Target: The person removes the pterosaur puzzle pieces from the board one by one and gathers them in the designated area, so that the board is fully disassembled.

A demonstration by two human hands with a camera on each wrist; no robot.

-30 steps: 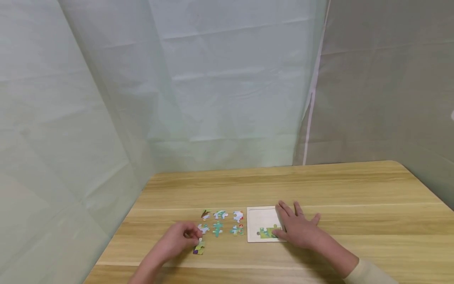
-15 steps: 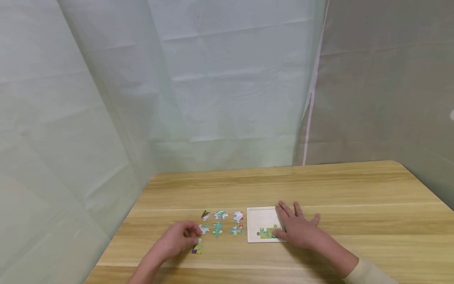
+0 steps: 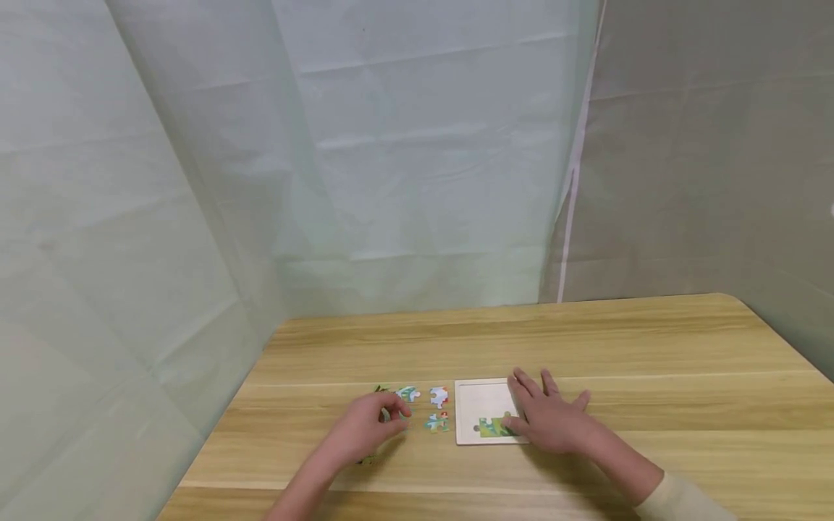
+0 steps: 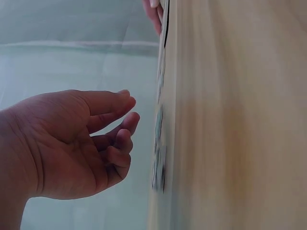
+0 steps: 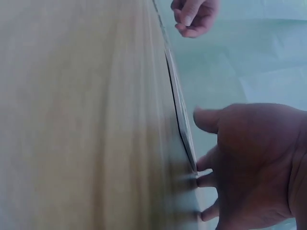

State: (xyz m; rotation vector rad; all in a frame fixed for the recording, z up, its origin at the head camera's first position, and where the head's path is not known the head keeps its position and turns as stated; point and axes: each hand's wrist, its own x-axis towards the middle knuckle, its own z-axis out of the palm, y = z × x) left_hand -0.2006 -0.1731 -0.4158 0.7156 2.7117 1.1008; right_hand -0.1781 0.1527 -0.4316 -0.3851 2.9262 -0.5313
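My left hand [image 3: 370, 427] hovers over the loose jigsaw pieces, its fingers loosely curled. In the left wrist view nothing shows between that hand's [image 4: 72, 143] thumb and fingers, and it is apart from the tabletop. My right hand [image 3: 550, 420] rests with spread fingers on the right side of a pale puzzle tray [image 3: 478, 399]. Green jigsaw pieces [image 3: 490, 428] lie joined along the tray's bottom, partly under its thumb. Nearest the tray are two loose pieces, a white-and-red one [image 3: 439, 396] and a green-and-red one [image 3: 437, 422]. Others are partly hidden behind the left hand.
Another loose piece [image 3: 409, 394] lies in the back row, left of the white-and-red one. A green piece [image 3: 368, 459] shows just below the left wrist. The wooden table [image 3: 651, 362] extends far to the right, with pale sheeting [image 3: 423, 181] hanging behind it.
My left hand has left the green piece at the lower left and moved right over the middle of the loose pieces. The right hand stays on the tray.
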